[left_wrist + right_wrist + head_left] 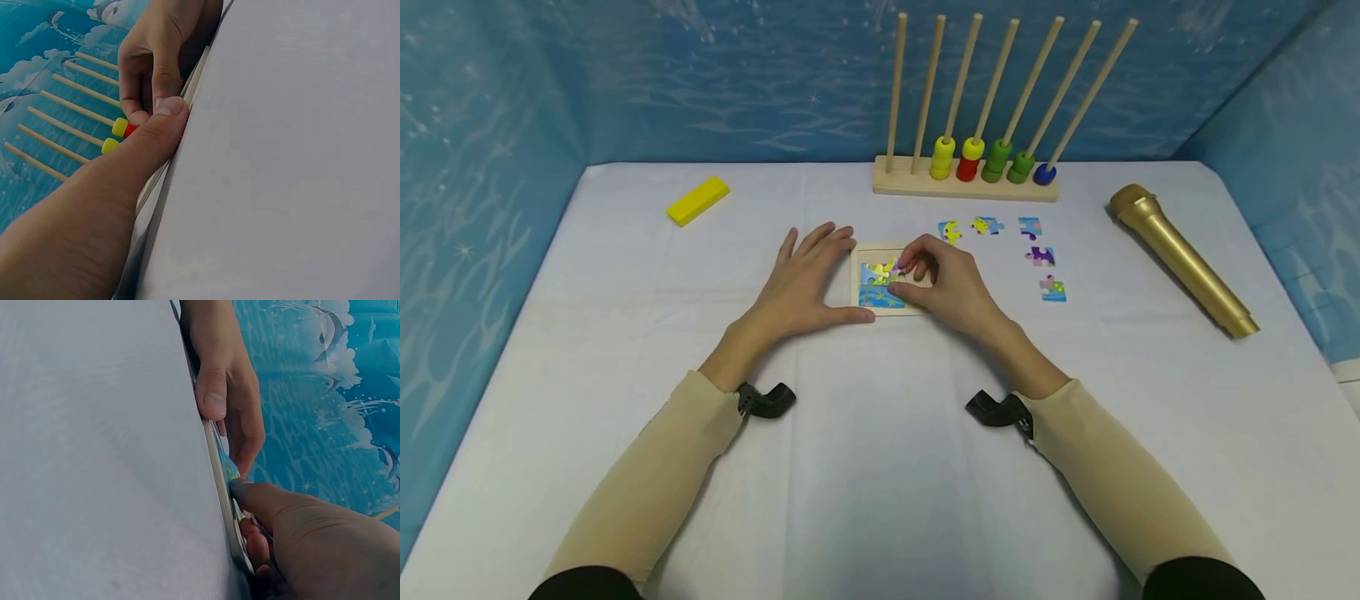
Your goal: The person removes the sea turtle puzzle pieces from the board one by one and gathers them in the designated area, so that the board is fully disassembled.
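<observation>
A small wooden puzzle tray (887,312) lies flat at the middle of the table, its left part filled with jigsaw pieces (878,292) in blue and yellow. My left hand (805,287) is spread along the tray's left side, fingertips at the top left corner and straight thumb along the front edge. Over the tray's right part, my right hand (951,283) pinches a purplish puzzle piece (900,271) between thumb and curled fingers, just at the filled area. Most of that piece is hidden by the fingers. In the right wrist view, the right thumb (262,499) reaches over the tray's rim.
Several loose jigsaw pieces (1041,256) lie right of the tray. Behind stands a wooden peg rack (962,190) with coloured beads. A gold microphone (1183,258) lies at the right, a yellow block (697,201) at the back left. Blue patterned cloth walls border the table.
</observation>
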A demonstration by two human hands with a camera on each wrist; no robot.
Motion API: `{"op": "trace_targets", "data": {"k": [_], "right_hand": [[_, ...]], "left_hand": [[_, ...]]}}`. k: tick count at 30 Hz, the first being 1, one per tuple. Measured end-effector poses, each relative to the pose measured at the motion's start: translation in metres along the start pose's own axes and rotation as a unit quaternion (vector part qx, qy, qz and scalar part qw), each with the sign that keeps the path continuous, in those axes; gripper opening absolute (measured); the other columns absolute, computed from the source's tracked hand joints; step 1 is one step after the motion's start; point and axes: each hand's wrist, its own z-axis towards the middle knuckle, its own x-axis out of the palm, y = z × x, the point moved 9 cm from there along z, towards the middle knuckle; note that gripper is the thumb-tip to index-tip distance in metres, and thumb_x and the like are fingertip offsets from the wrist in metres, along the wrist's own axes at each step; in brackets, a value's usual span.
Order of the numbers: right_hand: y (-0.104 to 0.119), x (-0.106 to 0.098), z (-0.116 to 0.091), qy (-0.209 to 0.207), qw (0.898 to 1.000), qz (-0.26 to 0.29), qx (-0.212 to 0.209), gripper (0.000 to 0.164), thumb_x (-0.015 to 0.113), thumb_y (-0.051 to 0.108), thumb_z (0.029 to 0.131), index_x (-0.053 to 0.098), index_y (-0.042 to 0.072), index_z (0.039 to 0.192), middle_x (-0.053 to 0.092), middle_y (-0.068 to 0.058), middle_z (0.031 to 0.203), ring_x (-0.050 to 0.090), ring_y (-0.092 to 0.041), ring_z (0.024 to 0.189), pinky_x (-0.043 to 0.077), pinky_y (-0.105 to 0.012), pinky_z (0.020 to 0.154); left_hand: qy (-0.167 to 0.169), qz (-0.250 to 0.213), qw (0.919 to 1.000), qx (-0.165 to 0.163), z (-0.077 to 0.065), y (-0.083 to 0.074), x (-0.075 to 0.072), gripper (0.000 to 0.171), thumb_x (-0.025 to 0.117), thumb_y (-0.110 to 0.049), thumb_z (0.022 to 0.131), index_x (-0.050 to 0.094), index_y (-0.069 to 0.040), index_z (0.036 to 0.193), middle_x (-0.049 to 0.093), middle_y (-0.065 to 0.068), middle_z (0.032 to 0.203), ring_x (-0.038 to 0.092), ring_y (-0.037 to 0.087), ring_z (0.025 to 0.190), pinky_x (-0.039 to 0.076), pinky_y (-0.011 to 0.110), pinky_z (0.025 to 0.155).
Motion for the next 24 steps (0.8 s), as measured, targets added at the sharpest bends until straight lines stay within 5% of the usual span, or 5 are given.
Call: {"op": "trace_targets", "data": {"k": [24], "right_hand": [[0.0087, -0.0067, -0.0024, -0.073, 0.995, 0.031, -0.065, 0.024, 0.084, 0.018, 0.092, 0.073, 0.010, 0.111, 0.069, -0.002, 0.087, 0.057, -0.016, 0.074, 0.045, -0.019, 0.065]], "left_hand": [[-0.001, 0.000, 1.0000, -0.001, -0.0009, -0.0015, -0.0013, 0.107, 0.077, -0.076, 0.079, 0.042, -0.015, 0.160, 0.032, 0.000, 0.173, 0.015, 0.022, 0.164, -0.003, 0.059, 0.131]]}}
